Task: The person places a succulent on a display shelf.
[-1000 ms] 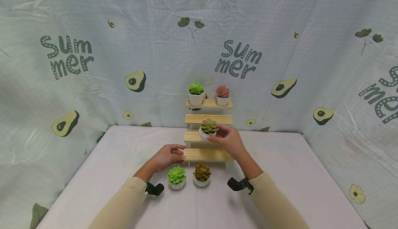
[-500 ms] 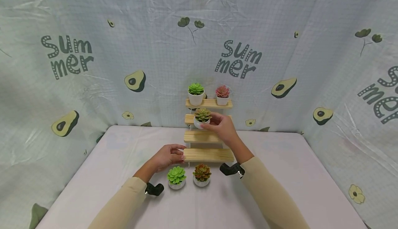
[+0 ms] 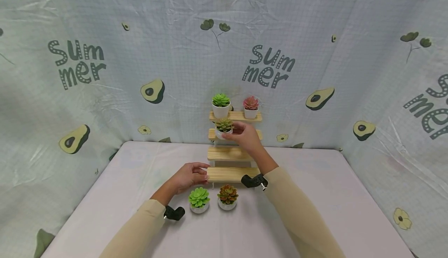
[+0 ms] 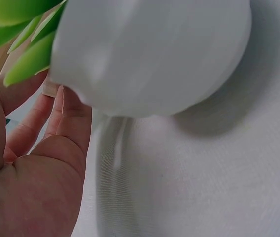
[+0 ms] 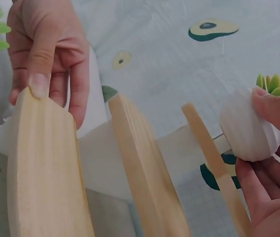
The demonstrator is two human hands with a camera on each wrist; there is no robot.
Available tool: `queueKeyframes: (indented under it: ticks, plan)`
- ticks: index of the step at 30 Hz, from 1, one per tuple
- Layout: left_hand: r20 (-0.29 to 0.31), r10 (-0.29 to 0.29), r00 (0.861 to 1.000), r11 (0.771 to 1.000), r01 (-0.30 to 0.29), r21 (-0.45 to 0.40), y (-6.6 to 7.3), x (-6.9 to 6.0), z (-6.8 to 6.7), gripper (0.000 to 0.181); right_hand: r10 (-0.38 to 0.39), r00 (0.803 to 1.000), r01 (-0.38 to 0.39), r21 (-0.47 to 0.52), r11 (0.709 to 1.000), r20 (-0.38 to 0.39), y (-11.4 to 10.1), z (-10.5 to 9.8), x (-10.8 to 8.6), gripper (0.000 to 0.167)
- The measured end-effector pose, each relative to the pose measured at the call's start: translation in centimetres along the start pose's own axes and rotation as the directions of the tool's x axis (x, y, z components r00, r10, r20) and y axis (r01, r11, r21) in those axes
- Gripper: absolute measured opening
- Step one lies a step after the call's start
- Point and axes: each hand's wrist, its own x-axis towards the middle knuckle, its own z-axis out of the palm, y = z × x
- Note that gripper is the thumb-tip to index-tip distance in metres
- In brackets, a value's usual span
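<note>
The right hand (image 3: 246,136) pinches a white pot with an olive-green succulent (image 3: 224,125) at the left part of the second shelf from the top; in the right wrist view the thumb and fingers grip the white pot (image 5: 248,126) beside that shelf's edge. Whether the pot touches the shelf I cannot tell. The left hand (image 3: 186,178) holds the left end of the lowest wooden shelf (image 3: 232,174), its thumb on the board's corner in the right wrist view. A white pot (image 4: 150,54) with bright green leaves fills the upper left wrist view, close to the left hand (image 4: 36,163).
On the top shelf (image 3: 236,116) stand a green succulent (image 3: 221,106) and a pink one (image 3: 251,107). In front of the stand, a green succulent (image 3: 199,199) and a reddish-brown one (image 3: 227,197) stand on the table (image 3: 140,172). Printed cloth (image 3: 182,55) hangs behind.
The right hand has carried the olive-green succulent up and leftward, from in front of the third shelf to the second shelf from the top. The left hand has stayed at the lowest shelf.
</note>
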Motion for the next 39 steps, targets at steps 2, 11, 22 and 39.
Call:
queueKeyframes:
  ticks: [2, 11, 22, 39]
  plan:
    - [0.001, 0.001, 1.000, 1.000, -0.001, -0.003, 0.0, 0.0, 0.0, 0.050, 0.003, 1.000, -0.003, 0.000, 1.000, -0.011, -0.1, 0.1, 0.2, 0.060]
    - [-0.005, 0.005, 1.000, 1.000, -0.005, -0.001, 0.0, 0.1, 0.0, 0.049, 0.036, 0.998, -0.037, -0.010, 0.999, -0.046, -0.2, 0.6, 1.2, 0.061]
    - [-0.003, 0.004, 1.000, 1.000, -0.004, -0.003, 0.3, 0.1, 0.2, 0.048, 0.028, 0.999, -0.029, -0.016, 0.999, -0.042, -0.5, 0.9, 1.3, 0.056]
    - [-0.012, -0.010, 1.000, 1.000, 0.010, -0.006, -0.1, 0.2, 0.1, 0.049, 0.030, 0.999, -0.029, 0.021, 0.999, -0.027, -0.4, 0.9, 0.5, 0.057]
